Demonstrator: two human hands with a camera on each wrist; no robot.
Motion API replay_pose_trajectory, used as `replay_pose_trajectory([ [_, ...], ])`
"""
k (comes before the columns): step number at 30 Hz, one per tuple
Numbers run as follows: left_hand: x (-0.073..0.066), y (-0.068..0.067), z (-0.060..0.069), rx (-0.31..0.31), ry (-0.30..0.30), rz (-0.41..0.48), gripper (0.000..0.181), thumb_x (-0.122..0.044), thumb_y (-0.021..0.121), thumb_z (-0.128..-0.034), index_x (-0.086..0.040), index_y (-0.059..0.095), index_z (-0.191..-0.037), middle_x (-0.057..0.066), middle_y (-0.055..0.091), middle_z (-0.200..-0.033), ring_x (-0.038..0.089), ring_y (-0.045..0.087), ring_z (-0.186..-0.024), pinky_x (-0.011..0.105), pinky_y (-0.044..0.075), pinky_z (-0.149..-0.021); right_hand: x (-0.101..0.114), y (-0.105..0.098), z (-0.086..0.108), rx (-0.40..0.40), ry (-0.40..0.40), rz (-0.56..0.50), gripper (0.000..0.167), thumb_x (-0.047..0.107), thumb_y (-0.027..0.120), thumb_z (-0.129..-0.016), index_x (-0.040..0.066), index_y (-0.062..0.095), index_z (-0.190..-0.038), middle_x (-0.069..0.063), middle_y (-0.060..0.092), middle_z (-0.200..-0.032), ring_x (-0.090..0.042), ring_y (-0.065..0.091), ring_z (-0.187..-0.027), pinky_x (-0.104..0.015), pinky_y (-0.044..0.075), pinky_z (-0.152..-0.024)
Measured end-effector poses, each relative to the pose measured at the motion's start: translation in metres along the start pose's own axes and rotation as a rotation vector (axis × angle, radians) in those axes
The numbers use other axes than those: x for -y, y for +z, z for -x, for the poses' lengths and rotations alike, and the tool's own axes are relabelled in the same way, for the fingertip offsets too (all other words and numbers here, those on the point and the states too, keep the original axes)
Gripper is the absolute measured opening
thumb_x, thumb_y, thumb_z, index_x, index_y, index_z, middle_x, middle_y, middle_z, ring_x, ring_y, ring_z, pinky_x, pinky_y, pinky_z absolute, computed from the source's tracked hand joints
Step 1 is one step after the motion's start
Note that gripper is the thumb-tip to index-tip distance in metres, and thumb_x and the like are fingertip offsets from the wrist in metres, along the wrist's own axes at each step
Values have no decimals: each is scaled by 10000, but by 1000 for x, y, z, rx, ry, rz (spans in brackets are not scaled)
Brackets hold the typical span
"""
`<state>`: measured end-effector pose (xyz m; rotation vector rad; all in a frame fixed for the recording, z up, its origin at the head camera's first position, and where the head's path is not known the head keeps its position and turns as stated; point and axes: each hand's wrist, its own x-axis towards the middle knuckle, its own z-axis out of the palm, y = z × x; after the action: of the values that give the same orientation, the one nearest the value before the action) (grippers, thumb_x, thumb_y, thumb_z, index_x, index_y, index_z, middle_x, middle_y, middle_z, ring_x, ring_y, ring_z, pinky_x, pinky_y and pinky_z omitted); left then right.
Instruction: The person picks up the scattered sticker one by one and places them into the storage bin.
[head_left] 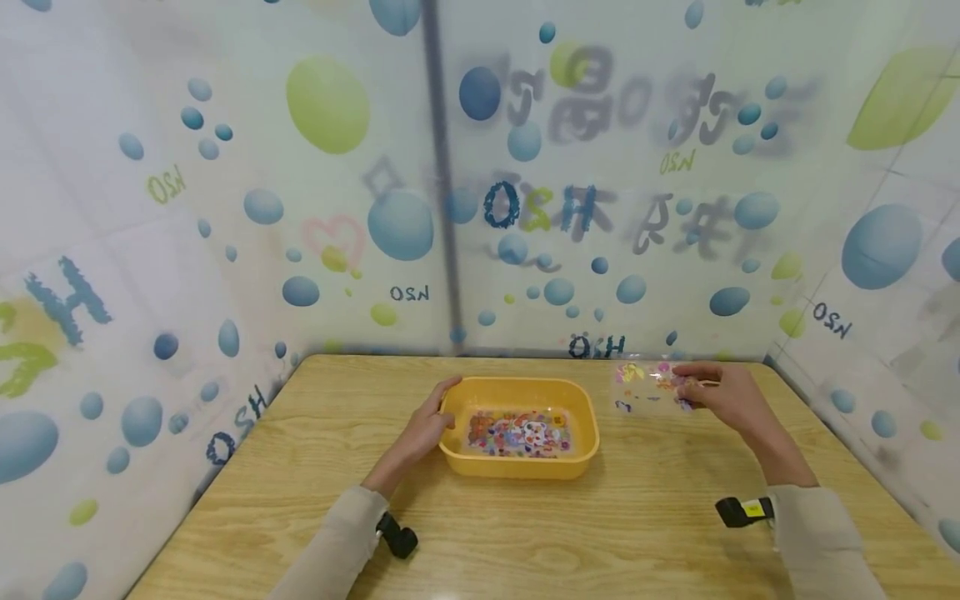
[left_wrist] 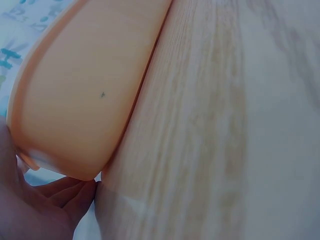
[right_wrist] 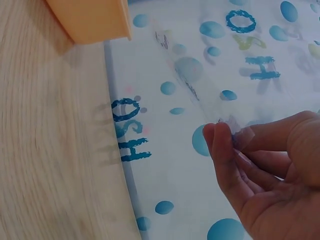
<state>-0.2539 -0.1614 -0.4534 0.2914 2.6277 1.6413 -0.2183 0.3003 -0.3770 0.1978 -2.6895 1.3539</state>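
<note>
A yellow plastic basin (head_left: 517, 468) stands on the wooden table, with colourful sticker sheets (head_left: 519, 433) lying inside it. My left hand (head_left: 426, 429) grips the basin's left end, thumb at the rim and fingers along the outer wall. In the left wrist view, that hand (left_wrist: 40, 212) holds the end of the basin (left_wrist: 90, 95). To the right of the basin, my right hand (head_left: 723, 398) pinches a clear sheet with small coloured stickers (head_left: 637, 390) by its right edge, above the table. The right wrist view shows the sheet almost edge-on at the fingertips of the hand (right_wrist: 270, 172).
The wooden table (head_left: 600, 533) reaches back to a pale curtain (head_left: 360, 208) printed with blue and green dots, which also runs along both sides. Each wrist carries a small black camera (head_left: 401, 540) on a strap.
</note>
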Motion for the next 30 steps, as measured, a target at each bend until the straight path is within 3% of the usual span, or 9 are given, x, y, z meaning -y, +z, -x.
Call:
replay_pose_trajectory([
  [13, 1, 0, 1, -4, -4, 3, 759, -28, 473, -882, -233, 371, -1605, 142, 298, -1699, 428, 241, -1563, 609, 282, -1216, 35, 20, -13, 61, -41, 9, 381, 101, 634, -1001, -87, 633, -1333, -287, 713, -1158, -85, 715, -798, -235, 583, -693],
  [21, 1, 0, 0, 1, -2, 8, 761, -28, 472, -881, -235, 369, -1606, 143, 297, -1700, 412, 244, -1567, 597, 300, -1209, 56, 48, -23, 136, -93, 23, 363, 59, 630, -985, -102, 641, -1310, -256, 715, -1107, -188, 722, -820, -278, 609, -712],
  [30, 2, 0, 0, 5, 9, 14, 762, -22, 472, -877, -229, 372, -1603, 142, 302, -1698, 416, 253, -1563, 605, 274, -1223, 74, 81, -34, 223, -154, 67, 316, 60, 637, -970, -98, 685, -1240, -246, 708, -1097, -214, 741, -787, -322, 620, -694],
])
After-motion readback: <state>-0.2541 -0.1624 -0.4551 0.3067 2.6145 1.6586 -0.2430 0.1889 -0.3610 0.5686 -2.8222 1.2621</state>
